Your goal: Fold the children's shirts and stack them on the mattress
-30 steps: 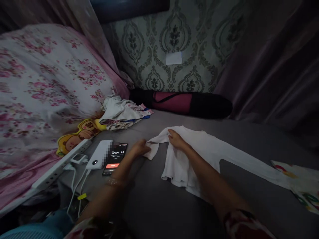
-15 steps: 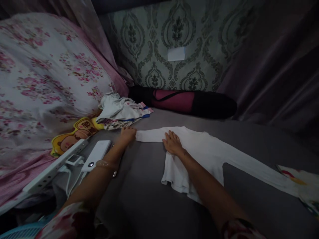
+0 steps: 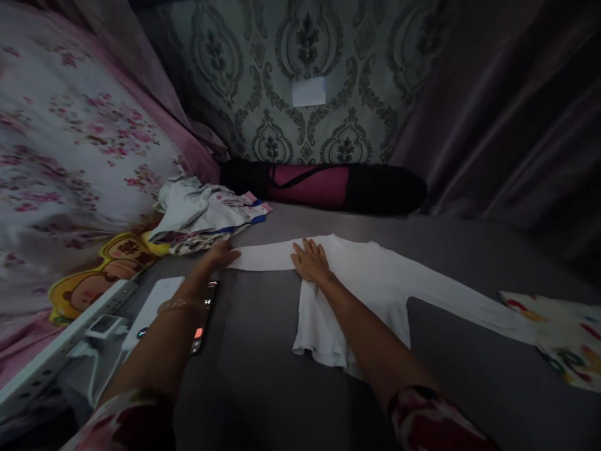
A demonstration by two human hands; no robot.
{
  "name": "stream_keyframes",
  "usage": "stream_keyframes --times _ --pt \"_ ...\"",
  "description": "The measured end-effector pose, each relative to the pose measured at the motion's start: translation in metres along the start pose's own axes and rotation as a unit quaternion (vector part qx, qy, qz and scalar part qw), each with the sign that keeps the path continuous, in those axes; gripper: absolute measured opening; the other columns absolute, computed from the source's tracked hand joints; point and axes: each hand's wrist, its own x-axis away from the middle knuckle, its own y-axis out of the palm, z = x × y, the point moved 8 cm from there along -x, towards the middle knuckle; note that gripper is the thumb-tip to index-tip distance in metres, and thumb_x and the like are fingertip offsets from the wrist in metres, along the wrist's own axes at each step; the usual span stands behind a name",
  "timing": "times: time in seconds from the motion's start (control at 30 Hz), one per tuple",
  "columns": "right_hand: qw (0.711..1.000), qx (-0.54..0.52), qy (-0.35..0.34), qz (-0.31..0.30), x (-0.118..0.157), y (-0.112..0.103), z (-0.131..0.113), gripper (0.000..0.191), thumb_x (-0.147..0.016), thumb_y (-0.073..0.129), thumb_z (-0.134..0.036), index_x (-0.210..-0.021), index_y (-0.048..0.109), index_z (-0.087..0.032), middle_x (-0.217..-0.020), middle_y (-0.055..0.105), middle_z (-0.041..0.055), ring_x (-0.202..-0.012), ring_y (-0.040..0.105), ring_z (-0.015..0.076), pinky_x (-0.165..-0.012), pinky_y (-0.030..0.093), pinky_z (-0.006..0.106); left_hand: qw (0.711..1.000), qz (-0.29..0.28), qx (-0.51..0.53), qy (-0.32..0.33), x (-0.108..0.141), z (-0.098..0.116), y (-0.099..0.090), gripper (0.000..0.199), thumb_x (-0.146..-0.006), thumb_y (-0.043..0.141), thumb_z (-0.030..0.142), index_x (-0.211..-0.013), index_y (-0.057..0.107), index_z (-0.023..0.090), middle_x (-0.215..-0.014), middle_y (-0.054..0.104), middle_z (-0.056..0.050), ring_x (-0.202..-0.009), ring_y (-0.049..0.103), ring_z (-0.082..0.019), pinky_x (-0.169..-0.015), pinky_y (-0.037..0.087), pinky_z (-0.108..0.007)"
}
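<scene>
A white long-sleeved shirt (image 3: 375, 282) lies spread on the grey bed sheet (image 3: 253, 326), its sleeves stretched out to both sides. At the end of the left-hand sleeve, my left hand (image 3: 220, 255) has its fingers closed on the cuff. My right hand (image 3: 310, 260) rests flat on the shirt near the shoulder, fingers spread. Below my left hand, a phone (image 3: 204, 319) with a lit screen lies partly behind my forearm. The far cuff reaches a folded colourful-print cloth (image 3: 563, 332) on the right.
A heap of pale clothes (image 3: 201, 210) lies beyond my left hand. At left are a white power bank (image 3: 157, 304), a power strip (image 3: 61, 351) with cables and a yellow cartoon cushion (image 3: 94, 282). A black and maroon long bag (image 3: 323, 186) lies along the patterned wall.
The view has shifted right, so the surroundings appear further left. My left hand remains at the cuff with its fingers lower, and more of the phone shows. My right hand stays on the shirt.
</scene>
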Motion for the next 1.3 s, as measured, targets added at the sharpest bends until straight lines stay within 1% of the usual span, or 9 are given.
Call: stream_keyframes --times 0.17,0.27,0.37,0.5,0.6,0.73,0.9,1.07,1.3 --pt "1.0 -0.014 0.003 -0.005 0.0 0.003 0.001 0.054 -0.098 0.029 -0.048 -0.147 0.037 -0.028 -0.159 0.022 0.0075 -0.146 0.014 0.0289 -0.116 0.007 0.048 0.997 0.013 -0.08 -0.004 -0.001 0.004 0.0 0.015 -0.072 0.057 0.031 -0.074 0.06 0.017 -0.066 0.063 -0.004 -0.078 0.063 -0.022 -0.06 0.045 -0.024" --pt "0.997 -0.062 0.001 -0.037 -0.004 -0.002 0.004 0.058 -0.097 0.035 -0.05 -0.148 0.036 -0.023 -0.159 0.021 0.009 -0.146 0.012 0.0282 -0.117 0.005 0.049 0.976 0.116 -0.182 0.002 0.015 0.026 -0.008 0.028 -0.071 0.061 0.027 -0.094 0.062 0.011 -0.099 0.066 -0.017 -0.102 0.06 -0.032 -0.079 0.047 -0.035" --pt "0.975 -0.219 0.011 -0.042 0.002 -0.024 0.018 0.059 -0.097 0.033 -0.049 -0.149 0.033 -0.02 -0.156 0.029 0.0085 -0.144 0.024 0.0211 -0.117 0.018 0.04 0.96 0.197 -0.196 0.032 0.051 0.058 -0.014 0.044 -0.076 0.061 0.035 -0.11 0.057 0.008 -0.121 0.057 -0.025 -0.117 0.052 -0.038 -0.091 0.044 -0.042" --pt "0.902 -0.411 0.105 0.077 0.047 -0.07 0.078 0.044 -0.096 0.039 -0.034 -0.135 0.048 -0.016 -0.136 0.056 0.0118 -0.116 0.058 0.0188 -0.095 0.047 0.033 0.995 -0.006 0.03 0.093 0.107 0.082 0.027 0.035 -0.086 0.048 0.044 -0.1 0.06 0.014 -0.089 0.068 -0.009 -0.085 0.064 -0.023 -0.076 0.049 -0.031" --pt "0.877 -0.454 0.124 0.094 0.109 -0.087 0.116 0.029 -0.091 0.046 -0.032 -0.11 0.059 -0.015 -0.107 0.069 0.0104 -0.086 0.067 0.0156 -0.074 0.053 0.028 0.961 -0.165 0.149 0.165 0.163 0.093 0.064 0.041 -0.08 0.055 0.056 -0.091 0.063 0.017 -0.083 0.068 -0.005 -0.079 0.063 -0.02 -0.069 0.049 -0.03" --pt "0.894 -0.415 0.149 0.081 0.207 -0.087 0.146 0.021 -0.084 0.052 -0.036 -0.09 0.059 -0.017 -0.078 0.066 0.0043 -0.061 0.061 0.0132 -0.056 0.048 0.025 0.945 -0.194 0.187 0.185 0.213 0.081 0.096 0.053 -0.069 0.069 0.057 -0.106 0.062 0.019 -0.095 0.067 -0.006 -0.088 0.063 -0.022 -0.076 0.051 -0.033" --pt "0.936 -0.31 0.153 0.064 0.294 -0.072 0.134 0.031 -0.08 0.056 -0.045 -0.098 0.059 -0.02 -0.079 0.064 0.002 -0.067 0.059 0.0155 -0.062 0.048 0.028 0.953 -0.067 0.108 0.274 0.234 0.085 0.112 0.051 -0.073 0.068 0.053 -0.111 0.06 0.019 -0.108 0.064 -0.008 -0.1 0.058 -0.026 -0.088 0.047 -0.042" --pt "0.977 -0.135 0.155 0.061 0.322 -0.072 0.099 0.04 -0.083 0.058 -0.046 -0.114 0.055 -0.02 -0.1 0.065 0.0062 -0.083 0.06 0.0194 -0.073 0.045 0.031 0.955 -0.007 0.035 0.296 0.239 0.101 0.119 0.04 -0.083 0.058 0.042 -0.113 0.058 0.016 -0.104 0.065 -0.011 -0.099 0.059 -0.028 -0.088 0.046 -0.044" --pt "0.975 -0.017 0.216 0.045 0.319 -0.072 0.087 0.035 -0.087 0.047 -0.023 -0.121 0.053 -0.017 -0.113 0.065 0.0099 -0.093 0.064 0.0228 -0.074 0.042 0.03 0.945 0.006 0.009 0.327 0.241 0.101 0.12 0.038 -0.09 0.042 0.026 -0.126 0.053 0.021 -0.11 0.068 -0.009 -0.099 0.064 -0.024 -0.084 0.05 -0.037"
